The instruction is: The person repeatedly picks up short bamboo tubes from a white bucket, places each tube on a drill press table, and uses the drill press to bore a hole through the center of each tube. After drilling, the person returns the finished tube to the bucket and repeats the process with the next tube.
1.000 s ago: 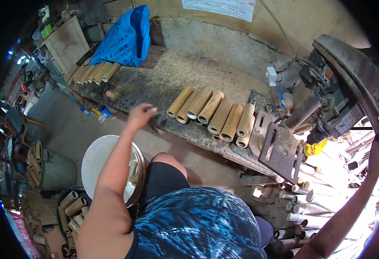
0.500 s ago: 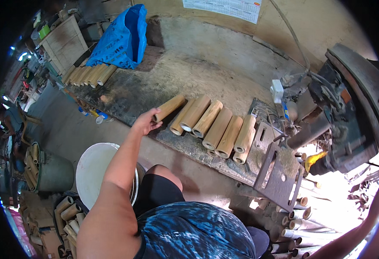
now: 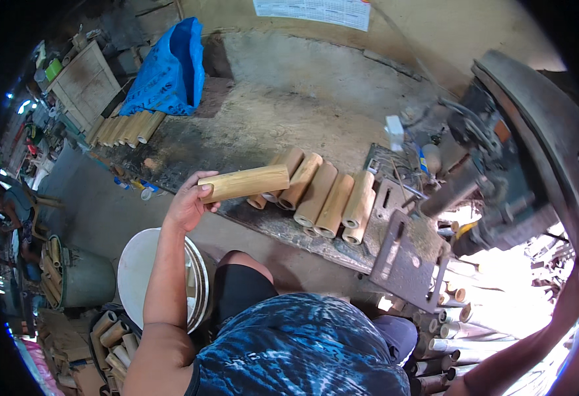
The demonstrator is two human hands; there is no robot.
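A bamboo tube (image 3: 250,182) is in my left hand (image 3: 192,200), gripped at its near-left end and raised over the bench edge, nearly level. Its far end overlaps a row of cut bamboo tubes (image 3: 316,198) lying side by side on the bench, some stacked on others. My right arm (image 3: 523,353) reaches out to the right toward the dark machine (image 3: 500,152). Its hand lies at the dark rim of the picture, and its fingers cannot be made out.
More tubes (image 3: 126,128) lie on the bench (image 3: 236,122) by a blue sack (image 3: 167,76). A slotted metal plate (image 3: 408,264) juts over the bench's front edge. A white bucket (image 3: 145,270) stands by my left leg; several long bamboo pieces (image 3: 464,344) are piled at the lower right.
My left hand has lifted the tube off the bench, drawing it left and turning it more level. The view has shifted slightly.
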